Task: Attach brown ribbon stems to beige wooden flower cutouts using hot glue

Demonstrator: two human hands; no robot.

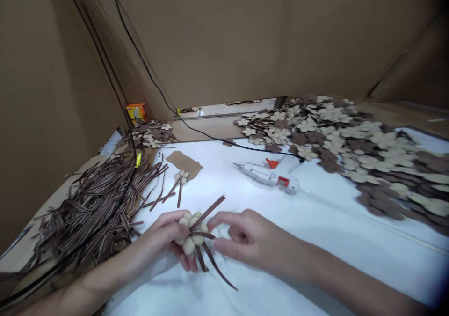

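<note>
My left hand (173, 238) is closed on a cream felt flower (197, 238) with rounded petals, its thumb pressing near the middle. Thin brown checked ribbon strips (213, 208) cross the flower's face and stick out to the upper right, right and below. At the flower's right edge is my right hand (242, 236), with forefinger and thumb apart. One ribbon's end lies in the gap between those fingertips; whether they touch it I cannot tell. Farther back, a smaller-looking cream flower (181, 175) with ribbon tails lies partly on a torn piece of brown cardboard (185, 161).
A white glue gun (263, 174) lies on the white work surface (217, 161), its black cord (154, 79) running up left. A clear glue stick trails right. Ribbon strips (94, 203) heap at left, felt flowers (336, 143) at right. Cardboard walls (228, 40) enclose the space.
</note>
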